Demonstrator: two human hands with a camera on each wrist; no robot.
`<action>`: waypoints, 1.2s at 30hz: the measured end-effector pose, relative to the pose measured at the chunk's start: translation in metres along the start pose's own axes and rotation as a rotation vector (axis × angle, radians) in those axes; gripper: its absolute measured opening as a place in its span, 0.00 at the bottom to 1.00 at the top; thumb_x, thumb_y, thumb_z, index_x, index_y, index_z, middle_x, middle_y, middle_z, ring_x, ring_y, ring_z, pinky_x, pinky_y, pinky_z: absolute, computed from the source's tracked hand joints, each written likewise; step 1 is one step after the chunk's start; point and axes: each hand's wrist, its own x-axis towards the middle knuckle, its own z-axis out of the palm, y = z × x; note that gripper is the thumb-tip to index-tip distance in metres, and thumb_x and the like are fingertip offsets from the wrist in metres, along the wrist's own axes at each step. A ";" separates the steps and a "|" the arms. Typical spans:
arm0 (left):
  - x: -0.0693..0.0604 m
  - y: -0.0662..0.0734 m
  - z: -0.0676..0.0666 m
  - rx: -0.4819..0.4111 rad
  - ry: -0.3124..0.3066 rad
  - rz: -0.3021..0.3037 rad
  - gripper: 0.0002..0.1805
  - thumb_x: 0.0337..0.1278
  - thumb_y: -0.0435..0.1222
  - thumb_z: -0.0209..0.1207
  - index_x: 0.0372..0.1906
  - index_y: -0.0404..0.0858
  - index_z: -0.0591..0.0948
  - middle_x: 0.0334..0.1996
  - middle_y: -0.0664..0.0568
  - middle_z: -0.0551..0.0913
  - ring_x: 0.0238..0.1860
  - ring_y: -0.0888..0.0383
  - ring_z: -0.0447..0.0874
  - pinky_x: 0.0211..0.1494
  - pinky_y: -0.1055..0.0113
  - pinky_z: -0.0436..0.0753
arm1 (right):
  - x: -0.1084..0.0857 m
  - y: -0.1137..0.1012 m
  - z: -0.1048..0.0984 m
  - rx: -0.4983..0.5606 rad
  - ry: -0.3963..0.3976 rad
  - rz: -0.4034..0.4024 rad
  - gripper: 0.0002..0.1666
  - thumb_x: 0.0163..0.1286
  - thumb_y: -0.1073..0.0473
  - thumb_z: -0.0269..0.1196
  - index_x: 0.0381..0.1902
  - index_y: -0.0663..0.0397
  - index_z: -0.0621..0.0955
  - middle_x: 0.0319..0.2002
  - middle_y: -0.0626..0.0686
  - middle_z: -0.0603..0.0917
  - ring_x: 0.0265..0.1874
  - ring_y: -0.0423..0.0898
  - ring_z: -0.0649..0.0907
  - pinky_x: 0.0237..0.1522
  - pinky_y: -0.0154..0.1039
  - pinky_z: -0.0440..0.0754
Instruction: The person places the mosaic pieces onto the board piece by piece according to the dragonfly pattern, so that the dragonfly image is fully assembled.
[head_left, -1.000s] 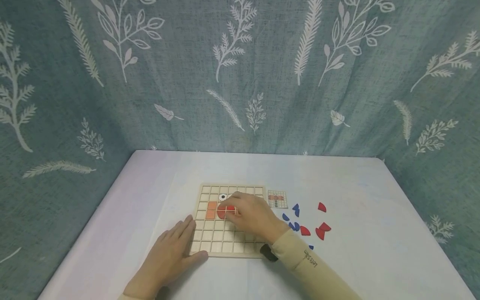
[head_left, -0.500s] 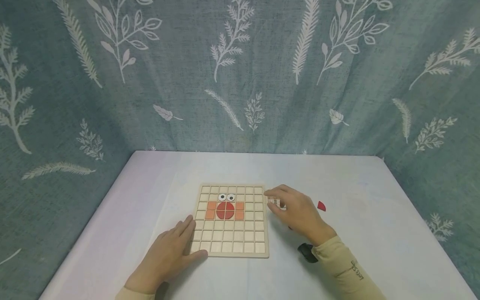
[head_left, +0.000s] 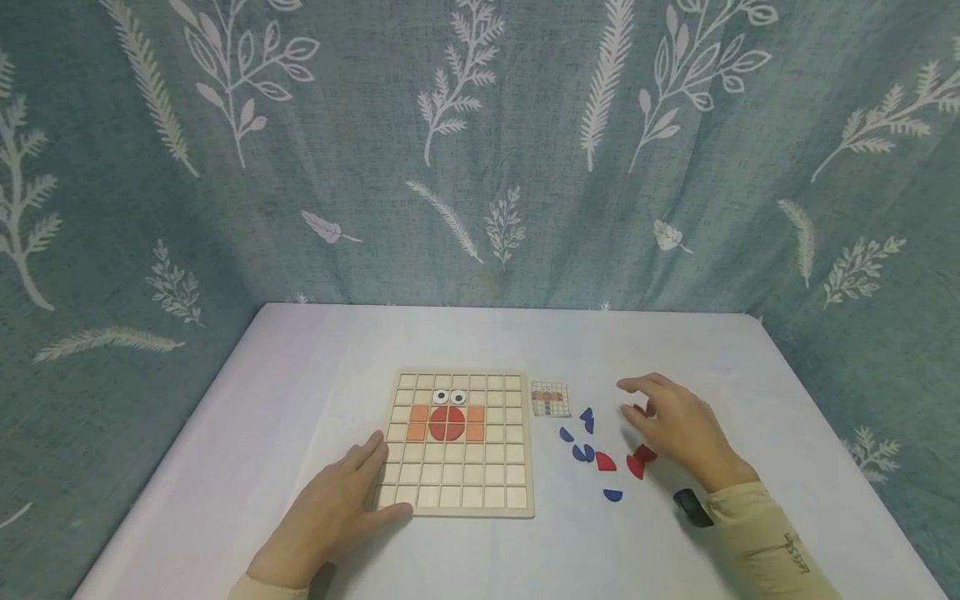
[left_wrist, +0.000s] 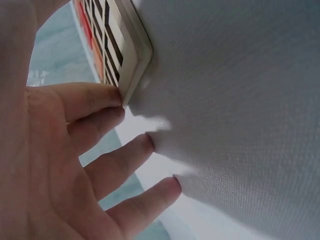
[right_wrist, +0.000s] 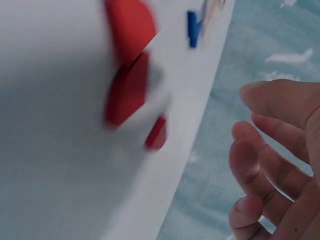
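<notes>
A person works over a wooden grid board point(head_left: 452, 474) set on a white-covered table point(head_left: 322, 375), a teal leaf-print curtain point(head_left: 457, 208) rising at twelve o'clock. The left hand point(head_left: 337, 500), at the board's eight o'clock, lies with fingers extended and thumb apart, touching the frame without gripping it. At three o'clock, well apart from the board, the right hand point(head_left: 681, 425) is released, thumb parted from its loosely bent fingers, over loose red pieces point(head_left: 605, 462), one partly hidden behind it. Dark blue pieces point(head_left: 612, 495) are scattered between board and hand. On the grid, a red circle point(head_left: 439, 431) of quarter pieces sits just toward twelve o'clock from centre, orange squares point(head_left: 417, 431) at its nine and three, two eye pieces point(head_left: 441, 397) at its twelve. A small pattern card point(head_left: 551, 399) rests just beside the board at two o'clock.
</notes>
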 end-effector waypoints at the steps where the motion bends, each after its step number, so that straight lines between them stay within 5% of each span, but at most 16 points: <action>1: 0.000 0.000 0.000 -0.004 0.000 0.000 0.53 0.54 0.66 0.64 0.71 0.28 0.70 0.71 0.37 0.70 0.67 0.35 0.73 0.66 0.43 0.76 | -0.001 0.004 0.000 -0.009 -0.012 0.016 0.23 0.62 0.57 0.74 0.56 0.51 0.85 0.45 0.54 0.85 0.27 0.43 0.76 0.23 0.34 0.77; 7: 0.000 0.000 0.000 -0.009 -0.004 -0.007 0.54 0.52 0.65 0.66 0.72 0.29 0.70 0.72 0.38 0.70 0.66 0.36 0.74 0.65 0.43 0.76 | -0.004 0.021 0.000 0.002 -0.122 0.107 0.24 0.63 0.56 0.73 0.56 0.56 0.84 0.48 0.58 0.86 0.38 0.53 0.84 0.40 0.51 0.88; 13: 0.002 -0.001 -0.003 -0.013 -0.013 -0.010 0.53 0.51 0.64 0.68 0.71 0.28 0.71 0.71 0.37 0.71 0.66 0.34 0.73 0.67 0.43 0.75 | 0.000 0.022 0.004 0.004 -0.234 0.202 0.23 0.62 0.56 0.74 0.54 0.59 0.85 0.47 0.60 0.86 0.53 0.63 0.82 0.55 0.64 0.82; 36: 0.009 0.002 -0.003 -0.037 -0.083 -0.055 0.57 0.44 0.64 0.71 0.71 0.28 0.70 0.71 0.36 0.70 0.66 0.33 0.73 0.67 0.43 0.74 | 0.014 0.013 0.008 -0.043 -0.294 0.203 0.19 0.62 0.58 0.73 0.49 0.60 0.87 0.40 0.55 0.87 0.44 0.57 0.84 0.50 0.59 0.84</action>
